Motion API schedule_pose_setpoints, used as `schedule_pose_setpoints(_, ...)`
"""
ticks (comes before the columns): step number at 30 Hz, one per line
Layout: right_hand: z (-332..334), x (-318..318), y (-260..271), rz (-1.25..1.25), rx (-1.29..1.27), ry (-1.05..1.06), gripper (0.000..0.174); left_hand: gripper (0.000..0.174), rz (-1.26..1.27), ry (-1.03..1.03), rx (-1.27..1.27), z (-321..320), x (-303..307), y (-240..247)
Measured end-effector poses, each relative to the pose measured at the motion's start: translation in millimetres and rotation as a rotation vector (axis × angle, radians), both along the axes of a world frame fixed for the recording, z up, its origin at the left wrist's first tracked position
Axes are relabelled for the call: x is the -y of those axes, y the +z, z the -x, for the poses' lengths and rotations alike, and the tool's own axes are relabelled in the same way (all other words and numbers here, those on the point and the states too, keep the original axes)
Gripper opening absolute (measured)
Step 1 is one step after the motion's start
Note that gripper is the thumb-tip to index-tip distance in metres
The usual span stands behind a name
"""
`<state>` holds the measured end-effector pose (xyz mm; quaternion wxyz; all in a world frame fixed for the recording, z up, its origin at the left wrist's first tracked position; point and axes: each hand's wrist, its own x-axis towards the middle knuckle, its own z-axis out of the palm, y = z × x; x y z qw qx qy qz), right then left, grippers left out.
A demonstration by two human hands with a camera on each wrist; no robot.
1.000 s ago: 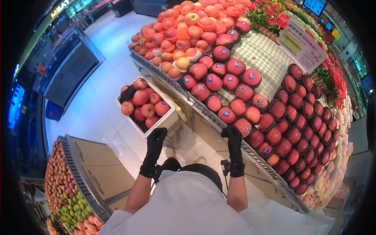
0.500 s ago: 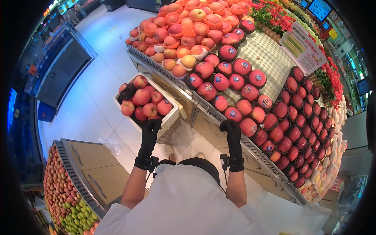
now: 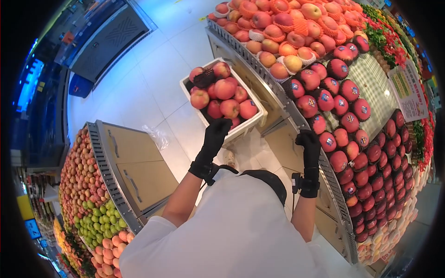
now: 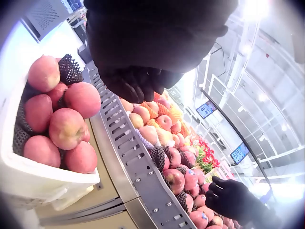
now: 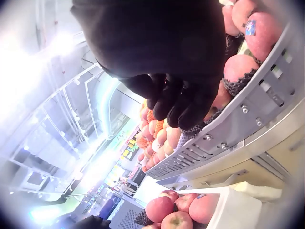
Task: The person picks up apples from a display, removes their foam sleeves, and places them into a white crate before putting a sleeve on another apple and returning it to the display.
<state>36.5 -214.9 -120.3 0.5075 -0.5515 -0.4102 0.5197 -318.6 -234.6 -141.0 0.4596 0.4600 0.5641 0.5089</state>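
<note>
My left hand (image 3: 217,134), in a black glove, hangs at the near edge of a white foam box (image 3: 257,115). Its fingers are loosely bent with nothing between them, as the left wrist view also shows. Large red apples (image 3: 225,89) fill the box, and a black foam net (image 3: 204,78) lies over one side. Also gloved in black, my right hand (image 3: 309,143) hovers by the front rail of the fruit stand, close to stickered red apples (image 3: 328,142). In the right wrist view its fingers (image 5: 178,107) droop in a loose curl and hold nothing.
The slotted metal rail (image 3: 331,180) edges the stand on my right. Behind it are netted apples (image 3: 296,41), dark red apples (image 3: 371,194), a checked cloth (image 3: 371,83) and a sign (image 3: 408,90). Another fruit stand (image 3: 116,171) is at left; a clear plastic bag (image 3: 157,136) lies on the floor.
The head view has turned, so the box, stand and both hands sit further right in it. The hands stay raised in front of the body, still holding nothing.
</note>
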Motion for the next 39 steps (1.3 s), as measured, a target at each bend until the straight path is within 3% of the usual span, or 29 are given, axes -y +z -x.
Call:
schedule_pose_setpoints(14, 91.4, -37.5, -27.2, 0.154, 0.017, 0.267, 0.02, 0.017, -0.03, 0.074, 0.006, 90.6, -6.9, -37.5)
schedule_pose_setpoints(21, 123.2, -48.5, -16.0, 0.159, 0.109, 0.346, 0.021, 0.02, 0.003, 0.104, 0.003, 115.0, -9.2, -31.8)
schedule_pose_setpoints(25, 128.8, -63.5, -25.3, 0.177, 0.048, 0.375, 0.032, 0.026, 0.026, 0.192, 0.098, 116.5, -6.6, -24.4)
schedule_pose_setpoints(34, 163.5, -135.0, -56.9, -0.004, 0.379, 0.483, 0.058, 0.028, -0.114, 0.343, 0.118, 114.9, -3.6, -25.0)
schedule_pose_setpoints(39, 206.5, -176.9, -73.7, -0.165, 0.296, 0.561, 0.065, 0.027, -0.085, 0.443, 0.113, 109.1, 5.3, -17.5)
